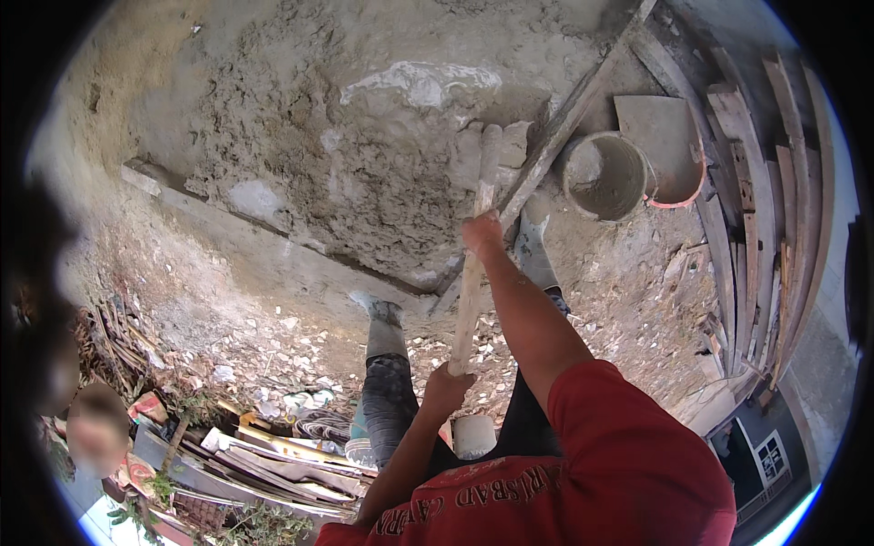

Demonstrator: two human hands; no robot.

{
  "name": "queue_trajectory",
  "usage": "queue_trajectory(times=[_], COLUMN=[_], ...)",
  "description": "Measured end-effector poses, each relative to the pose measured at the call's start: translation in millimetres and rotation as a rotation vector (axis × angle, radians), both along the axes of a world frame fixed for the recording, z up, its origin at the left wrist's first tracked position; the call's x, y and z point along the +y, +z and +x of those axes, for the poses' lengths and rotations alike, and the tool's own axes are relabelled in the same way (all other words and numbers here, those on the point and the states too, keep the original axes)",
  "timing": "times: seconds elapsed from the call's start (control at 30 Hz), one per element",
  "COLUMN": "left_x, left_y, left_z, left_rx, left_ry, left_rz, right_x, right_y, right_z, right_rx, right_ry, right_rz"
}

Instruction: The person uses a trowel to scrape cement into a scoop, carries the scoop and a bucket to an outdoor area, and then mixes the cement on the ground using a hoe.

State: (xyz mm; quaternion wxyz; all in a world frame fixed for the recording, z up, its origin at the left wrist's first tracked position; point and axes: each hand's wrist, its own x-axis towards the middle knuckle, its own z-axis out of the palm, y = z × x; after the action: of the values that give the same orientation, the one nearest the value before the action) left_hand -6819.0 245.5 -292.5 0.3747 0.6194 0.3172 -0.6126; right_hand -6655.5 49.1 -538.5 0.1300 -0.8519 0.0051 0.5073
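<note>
Both my hands grip the long wooden handle of a hoe (471,300), which slants up and slightly right from my body. My left hand (446,389) is closed round its lower end, close to my legs. Further along, my right hand (482,232) is wrapped about the upper part of the handle. The hoe's far end, caked in grey, lies at the right side of a heap of wet mortar (364,164). A pale, wetter patch (423,84) shows at the back of the heap. How deep the blade sits cannot be made out.
A long board (255,227) borders the mortar in front, and a plank (574,105) slants along its right. My boots (385,329) stand beside these. To the right are a mortar-coated bucket (605,177), an orange-rimmed container (675,182) and stacked planks (751,200). Scrap wood (282,464) lies lower left.
</note>
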Motion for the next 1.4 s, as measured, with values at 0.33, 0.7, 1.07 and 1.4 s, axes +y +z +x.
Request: queue_trajectory(times=[0.33,0.7,1.07,1.4], left_x=[133,187,6,49], left_y=[115,47,-24,68], left_z=[217,129,24,41], left_rx=[0.083,-0.353,-0.13,-0.096], left_ry=[-0.084,-0.372,-0.216,-0.399], left_rz=[0.041,0.163,0.074,0.23], right_x=[116,142,1,102], right_y=[52,168,18,-31], right_z=[59,35,11,-117], right_rx=[0.087,-0.26,-0.172,0.385], right_ry=[-1.276,-2.104,-0.904,-1.68], right_rz=[0.079,0.672,-0.069,0.337])
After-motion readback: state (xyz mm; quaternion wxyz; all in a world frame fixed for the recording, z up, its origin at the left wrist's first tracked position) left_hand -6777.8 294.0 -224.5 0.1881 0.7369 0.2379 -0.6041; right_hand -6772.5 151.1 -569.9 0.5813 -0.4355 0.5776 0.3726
